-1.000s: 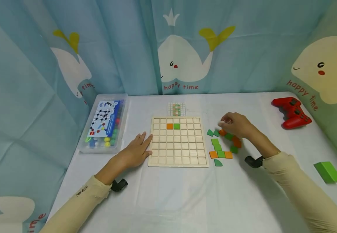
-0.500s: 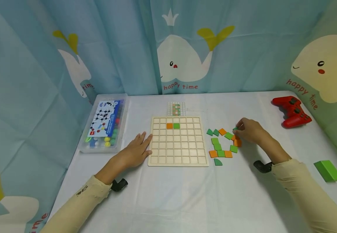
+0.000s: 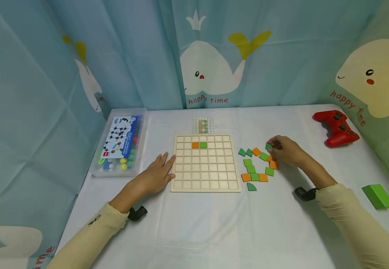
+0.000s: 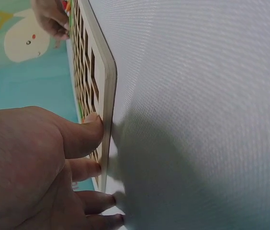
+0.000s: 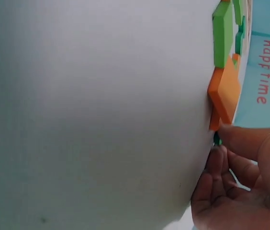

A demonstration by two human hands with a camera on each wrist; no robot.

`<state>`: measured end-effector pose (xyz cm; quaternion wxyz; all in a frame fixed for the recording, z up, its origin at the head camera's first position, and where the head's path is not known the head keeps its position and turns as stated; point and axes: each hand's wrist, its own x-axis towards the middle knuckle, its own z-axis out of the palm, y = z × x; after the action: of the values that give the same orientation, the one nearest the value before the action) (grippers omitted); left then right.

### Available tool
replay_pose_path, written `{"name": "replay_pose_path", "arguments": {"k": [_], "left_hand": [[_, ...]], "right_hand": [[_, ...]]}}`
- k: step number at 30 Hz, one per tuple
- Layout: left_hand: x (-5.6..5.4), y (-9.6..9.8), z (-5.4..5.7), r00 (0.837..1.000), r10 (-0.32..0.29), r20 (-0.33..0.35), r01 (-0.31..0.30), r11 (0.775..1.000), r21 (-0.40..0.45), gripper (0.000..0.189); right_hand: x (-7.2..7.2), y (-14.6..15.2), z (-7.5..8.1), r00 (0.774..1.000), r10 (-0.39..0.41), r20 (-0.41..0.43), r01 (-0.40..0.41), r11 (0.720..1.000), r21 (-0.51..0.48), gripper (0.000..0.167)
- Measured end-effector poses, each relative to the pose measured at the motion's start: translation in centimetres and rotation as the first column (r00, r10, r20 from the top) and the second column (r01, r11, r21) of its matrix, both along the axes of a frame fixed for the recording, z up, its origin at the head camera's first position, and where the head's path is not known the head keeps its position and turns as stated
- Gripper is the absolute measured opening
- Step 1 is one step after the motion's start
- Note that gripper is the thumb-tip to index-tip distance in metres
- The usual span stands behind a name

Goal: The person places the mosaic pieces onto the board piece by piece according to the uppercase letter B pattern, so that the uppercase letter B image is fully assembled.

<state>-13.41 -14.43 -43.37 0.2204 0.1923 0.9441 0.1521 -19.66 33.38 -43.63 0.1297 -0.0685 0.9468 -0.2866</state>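
My left hand [image 3: 155, 173] lies with extended fingers at the left edge of a wooden grid board [image 3: 205, 191]; in the left wrist view its thumb [image 4: 89, 134] rests on the rim. An orange square tile [image 3: 195, 145] and a light green square tile [image 3: 203, 145] sit side by side in the board's second row. Right of the board, my right hand [image 3: 288, 151] pinches a dark green rounded tile [image 3: 269, 146] between thumb and fingers, low beside the loose tiles. Close to those fingers is an orange tile [image 5: 228, 91], with a light green tile [image 5: 223, 36] beyond it.
Several loose tiles lie right of the board, among them a dark green quarter-round tile [image 3: 251, 187]. A pattern card [image 3: 203, 125] lies behind the board. Around them are a boxed molecule set [image 3: 120, 142], a red game controller [image 3: 337, 128] and a green block [image 3: 379, 197].
My right hand has moved right and toward me from above the far tiles, and has picked up a dark green tile, now shifted slightly left. My left hand has stayed at the board.
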Motion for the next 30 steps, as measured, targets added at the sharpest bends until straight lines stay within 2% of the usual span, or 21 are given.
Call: {"name": "replay_pose_path", "arguments": {"k": [7,13,22,30], "left_hand": [[0.0,-0.1,0.0,1.000,0.002,-0.003,-0.002,1.000,0.006,0.070],[0.0,-0.1,-0.1,1.000,0.003,0.001,-0.003,1.000,0.014,0.070],[0.1,-0.2,-0.1,1.000,0.010,0.009,-0.010,1.000,0.017,0.070],[0.2,0.0,0.1,1.000,0.001,0.005,-0.001,1.000,0.023,0.070]], "right_hand": [[-0.2,-0.1,-0.1,0.999,0.035,-0.026,-0.035,0.999,0.000,0.035],[-0.7,-1.6,0.7,0.999,0.033,-0.027,-0.033,0.999,-0.001,0.036],[-1.6,-7.5,2.4,0.988,0.146,-0.046,-0.148,0.987,-0.059,0.031],[-2.4,-13.1,1.8,0.965,0.258,-0.039,-0.261,0.961,-0.092,0.029]]}}
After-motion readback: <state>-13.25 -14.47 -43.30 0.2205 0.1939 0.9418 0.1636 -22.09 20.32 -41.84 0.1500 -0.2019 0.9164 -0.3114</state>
